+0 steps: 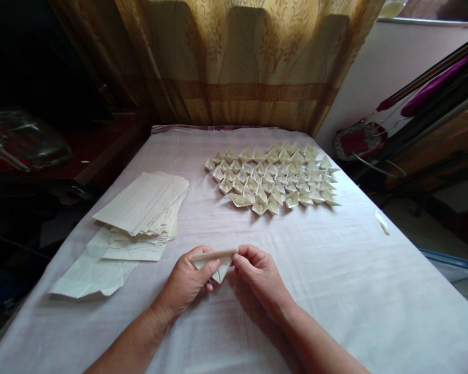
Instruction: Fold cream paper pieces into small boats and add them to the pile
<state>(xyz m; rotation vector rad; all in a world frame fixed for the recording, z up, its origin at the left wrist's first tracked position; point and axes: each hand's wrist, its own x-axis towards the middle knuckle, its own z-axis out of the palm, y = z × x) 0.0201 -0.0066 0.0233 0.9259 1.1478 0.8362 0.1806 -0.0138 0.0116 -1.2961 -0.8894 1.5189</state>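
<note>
My left hand point(189, 283) and my right hand point(259, 272) meet near the front middle of the table. Both pinch one small folded piece of pale paper point(215, 258), whose top edge runs flat between my thumbs and whose point hangs down between the hands. Beyond them, towards the back right, several finished folded paper boats point(275, 179) lie packed in rows. A stack of lined paper sheets point(144, 205) lies to the left, with a larger creased sheet point(91, 275) under its near corner.
A white cloth point(354, 270) covers the table. A small paper scrap point(382, 222) lies near the right edge. A patterned curtain point(237, 62) hangs behind. Dark clutter stands at the left, and rods and a round red object point(359, 141) at the right.
</note>
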